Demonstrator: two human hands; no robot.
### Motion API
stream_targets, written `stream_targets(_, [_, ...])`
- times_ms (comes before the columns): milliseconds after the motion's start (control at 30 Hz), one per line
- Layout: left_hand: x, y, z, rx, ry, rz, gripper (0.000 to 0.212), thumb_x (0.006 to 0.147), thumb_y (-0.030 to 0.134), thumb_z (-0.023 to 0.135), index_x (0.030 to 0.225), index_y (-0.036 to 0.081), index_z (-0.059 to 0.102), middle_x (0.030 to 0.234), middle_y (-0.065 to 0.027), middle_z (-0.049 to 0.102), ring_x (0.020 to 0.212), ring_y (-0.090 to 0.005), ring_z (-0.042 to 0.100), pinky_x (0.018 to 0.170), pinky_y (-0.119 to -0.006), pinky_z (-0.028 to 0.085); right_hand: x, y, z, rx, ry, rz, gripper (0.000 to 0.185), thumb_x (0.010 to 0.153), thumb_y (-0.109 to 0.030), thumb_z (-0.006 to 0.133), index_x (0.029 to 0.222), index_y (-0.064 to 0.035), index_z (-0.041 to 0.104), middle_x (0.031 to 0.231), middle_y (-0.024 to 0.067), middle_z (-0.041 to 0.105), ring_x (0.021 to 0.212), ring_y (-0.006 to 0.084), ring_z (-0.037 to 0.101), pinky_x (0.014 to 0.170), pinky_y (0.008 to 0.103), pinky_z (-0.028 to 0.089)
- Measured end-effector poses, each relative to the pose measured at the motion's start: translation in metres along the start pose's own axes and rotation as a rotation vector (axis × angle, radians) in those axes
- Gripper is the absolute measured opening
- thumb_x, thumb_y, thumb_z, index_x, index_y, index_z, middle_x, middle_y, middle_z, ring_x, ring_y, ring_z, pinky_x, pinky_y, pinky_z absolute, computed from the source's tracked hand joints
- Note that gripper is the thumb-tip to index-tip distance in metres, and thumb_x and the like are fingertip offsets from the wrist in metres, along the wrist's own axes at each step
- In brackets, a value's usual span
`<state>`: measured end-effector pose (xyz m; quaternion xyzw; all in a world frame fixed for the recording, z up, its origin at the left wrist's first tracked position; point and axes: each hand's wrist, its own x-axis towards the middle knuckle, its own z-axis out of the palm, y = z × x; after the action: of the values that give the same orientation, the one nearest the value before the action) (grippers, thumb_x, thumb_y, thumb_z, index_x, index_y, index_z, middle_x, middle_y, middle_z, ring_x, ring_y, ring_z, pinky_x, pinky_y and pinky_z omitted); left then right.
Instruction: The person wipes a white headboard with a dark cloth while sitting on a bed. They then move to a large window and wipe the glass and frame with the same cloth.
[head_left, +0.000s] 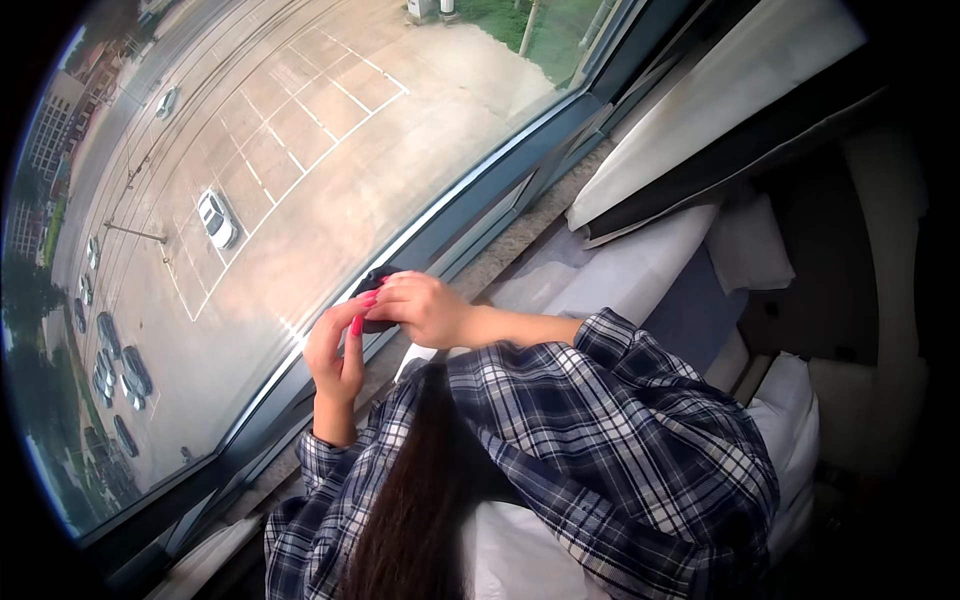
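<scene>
A small black item (379, 325), maybe cloth, is held up in front of the lower window frame; its exact kind cannot be told. My right hand (424, 309) grips it from the right, with its fingers bent over the near side. From the left, my left hand (337, 345) reaches up, and its thumb and fingertips meet my right fingertips at the item. Whether the left fingers pinch the item too is hard to tell. Both wrists come out of plaid shirt sleeves (600, 420). Long dark hair hangs down between the arms.
A large window with a dark frame (480, 191) runs diagonally past my hands, above a stone sill (517, 225). Beyond the glass lies a parking lot with cars (217, 217). White and black curtains (697, 112) hang at the right, near a bed (637, 277) and pillows (750, 244).
</scene>
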<state>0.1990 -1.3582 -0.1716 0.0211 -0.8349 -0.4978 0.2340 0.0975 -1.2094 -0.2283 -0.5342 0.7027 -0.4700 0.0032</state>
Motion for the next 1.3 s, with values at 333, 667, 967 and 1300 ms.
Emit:
stream_targets(333, [0.046,0.004,0.012,-0.035,-0.133,0.220,0.018,0.084,-0.002,0.053,0.096,-0.003,0.065,0.099,-0.0189,0.069,0.095,-0.0323,0.067,0.084,-0.037,0.051,0.010,0.038,-0.036,0.122,0.023,-0.064,0.029,0.063,0.005,0.053,0.083,-0.0082,0.069,0.088,0.0062,0.069,0.090,0.0264,0.063,0.086,0.0368,0.048])
stream_targets(667, [0.053,0.021,0.027,0.023,-0.062,0.070,0.034,0.098,0.019,0.039,0.100,-0.007,0.062,0.102,-0.0225,0.067,0.096,-0.0324,0.065,0.088,-0.036,0.048,0.000,0.167,-0.227,-0.148,0.287,0.174,0.034,0.059,0.008,0.042,0.074,-0.0025,0.071,0.079,0.0128,0.070,0.084,0.0293,0.066,0.085,0.0365,0.052])
stream_targets(967, [0.001,0.000,0.003,-0.016,0.031,0.049,0.026,0.093,0.010,0.043,0.098,-0.006,0.064,0.098,-0.0201,0.069,0.089,-0.0307,0.066,0.082,-0.035,0.050,-0.030,0.128,-0.171,-0.597,0.278,0.089,0.034,0.072,0.009,0.048,0.096,-0.0035,0.069,0.098,0.0120,0.069,0.096,0.0294,0.065,0.093,0.0411,0.050])
stream_targets(1300, [0.071,0.012,0.068,0.006,-0.151,-0.024,0.034,0.090,0.007,0.052,0.123,0.000,0.055,0.115,-0.0172,0.064,0.106,-0.0319,0.062,0.091,-0.037,0.046,-0.010,0.088,-0.145,-0.841,-0.043,0.210,0.039,0.084,-0.005,0.046,0.120,0.0031,0.058,0.122,0.0187,0.059,0.110,0.0340,0.059,0.098,0.0424,0.044])
